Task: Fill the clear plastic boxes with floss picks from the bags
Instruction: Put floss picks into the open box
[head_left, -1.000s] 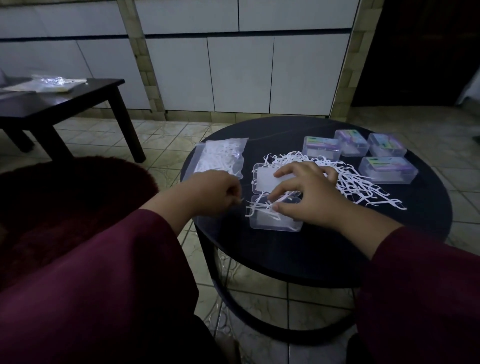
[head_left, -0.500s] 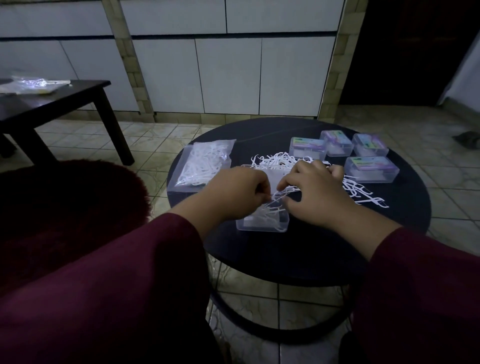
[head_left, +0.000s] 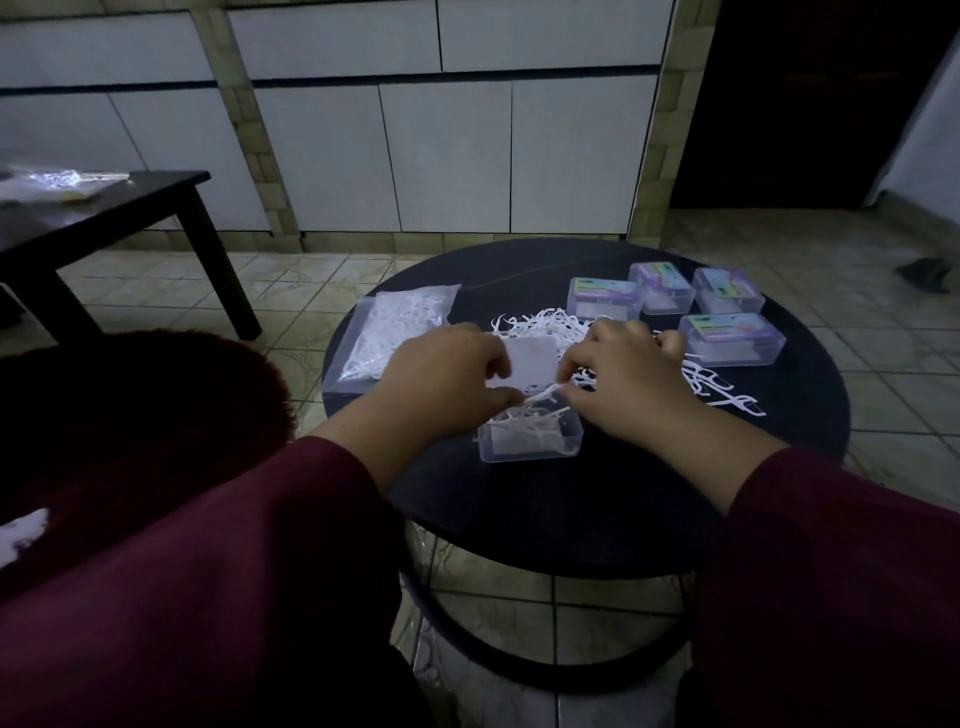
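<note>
An open clear plastic box sits near the front of the round black table, with white floss picks in it; its lid lies open behind. My left hand and my right hand meet just above the box, and both pinch a small bunch of floss picks between their fingertips. A loose pile of floss picks spreads to the right behind my right hand. A clear bag of floss picks lies at the left of the table.
Several closed clear boxes with coloured labels stand at the back right of the table. A dark low table with a plastic bag stands at the left. A dark red cushion lies beside my left arm. Tiled floor surrounds the table.
My left hand moved right from beside the bag to meet the right hand over the box. Both now hold picks above the box.
</note>
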